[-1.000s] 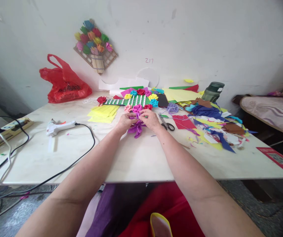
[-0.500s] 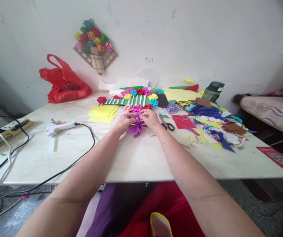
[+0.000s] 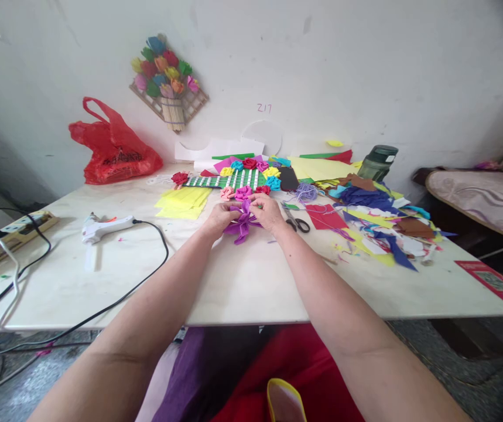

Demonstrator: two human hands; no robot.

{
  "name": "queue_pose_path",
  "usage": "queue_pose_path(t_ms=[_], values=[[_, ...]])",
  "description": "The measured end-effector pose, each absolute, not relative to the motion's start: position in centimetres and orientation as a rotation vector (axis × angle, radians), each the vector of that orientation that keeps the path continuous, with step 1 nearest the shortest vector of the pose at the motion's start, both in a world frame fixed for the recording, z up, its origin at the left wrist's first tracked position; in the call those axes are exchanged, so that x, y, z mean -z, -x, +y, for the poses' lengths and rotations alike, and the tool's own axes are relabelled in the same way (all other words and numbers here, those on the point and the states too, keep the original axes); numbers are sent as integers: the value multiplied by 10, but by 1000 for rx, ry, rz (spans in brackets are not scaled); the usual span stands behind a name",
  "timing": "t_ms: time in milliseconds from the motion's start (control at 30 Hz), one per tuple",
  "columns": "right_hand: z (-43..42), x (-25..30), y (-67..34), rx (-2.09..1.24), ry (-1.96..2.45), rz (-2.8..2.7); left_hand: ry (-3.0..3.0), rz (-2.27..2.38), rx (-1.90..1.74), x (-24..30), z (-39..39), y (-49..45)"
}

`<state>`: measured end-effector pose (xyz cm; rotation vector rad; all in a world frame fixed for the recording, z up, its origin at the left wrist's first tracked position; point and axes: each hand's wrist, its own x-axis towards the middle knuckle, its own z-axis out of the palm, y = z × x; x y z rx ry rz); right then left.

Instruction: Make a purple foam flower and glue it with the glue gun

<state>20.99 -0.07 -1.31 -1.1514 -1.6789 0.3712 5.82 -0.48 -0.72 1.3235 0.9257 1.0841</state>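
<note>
Both hands meet over the middle of the white table point(image 3: 242, 281). My left hand point(image 3: 220, 218) and my right hand point(image 3: 269, 213) are closed on a purple paper flower point(image 3: 241, 223), whose folded petals hang out below the fingers. Just behind the hands lie small pink, magenta and red paper roses point(image 3: 243, 192) and a green-and-white woven mat point(image 3: 233, 179) edged with more coloured roses.
Scissors point(image 3: 297, 223) lie right of my right hand, beside a heap of coloured paper scraps point(image 3: 378, 223) and a green bottle point(image 3: 377, 163). A glue gun point(image 3: 102, 227) with black cable, a power strip point(image 3: 9, 237), yellow sheets point(image 3: 183, 202) and a red bag point(image 3: 115, 149) sit left.
The hands have kept working the purple flower, which sits slightly higher and more gathered between the fingers. Nothing else has moved.
</note>
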Motion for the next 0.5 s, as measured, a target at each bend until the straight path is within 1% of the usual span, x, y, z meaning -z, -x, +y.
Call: queue_pose_path(t_ms=[167,500], values=[[2,16,-210,-353,1140,-1681,-1314,899,-1066,2,-10,-59],[0,16,-208,-335,1164,-1707,-1400,1020,-1085,9,-5,-58]])
